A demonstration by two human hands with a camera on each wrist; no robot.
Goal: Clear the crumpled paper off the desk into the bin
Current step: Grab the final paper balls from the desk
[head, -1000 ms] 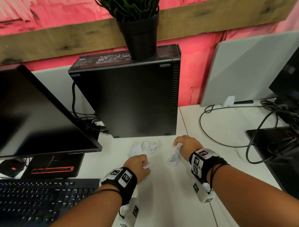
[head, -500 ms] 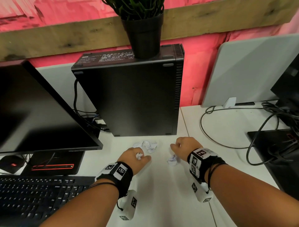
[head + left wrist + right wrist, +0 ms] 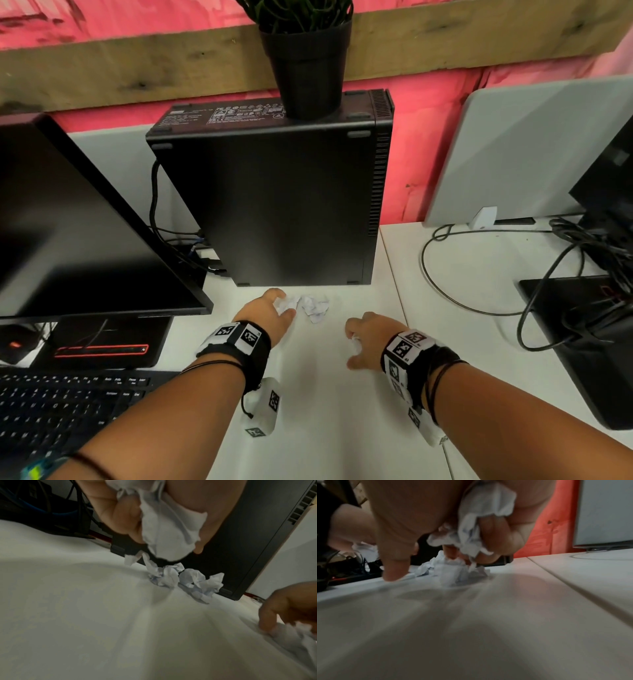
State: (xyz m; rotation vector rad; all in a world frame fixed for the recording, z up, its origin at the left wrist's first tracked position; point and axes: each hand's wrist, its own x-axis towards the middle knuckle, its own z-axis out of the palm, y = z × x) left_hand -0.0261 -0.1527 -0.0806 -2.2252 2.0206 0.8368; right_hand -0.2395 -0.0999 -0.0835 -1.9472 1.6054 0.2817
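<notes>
On the white bench (image 3: 308,394), directly in front of an upright black desktop computer case (image 3: 274,205), two loose wads of crumpled paper (image 3: 313,306) lie side by side, close to the foot of the case. The left hand (image 3: 265,313) is at the left edge of these wads, fingers curled round a separate crumpled paper ball (image 3: 169,534); the left wrist view shows that ball gripped between thumb and fingers above the bench surface, with the loose wads just beyond it. The right hand (image 3: 368,337) is nearer the person and apart from the loose wads, its fingers closed on another crumpled paper piece (image 3: 477,524); the thumb points down toward the bench, and whether it touches cannot be determined. A black pot with a green plant (image 3: 306,65) stands on top of the computer case. A dark monitor (image 3: 78,233) is at left, above a black keyboard (image 3: 61,407). A grey divider panel (image 3: 520,150) stands at right, with black cables (image 3: 479,274) trailing across the adjoining bench surface. Both wrists carry black bands with printed marker tags (image 3: 406,346).
</notes>
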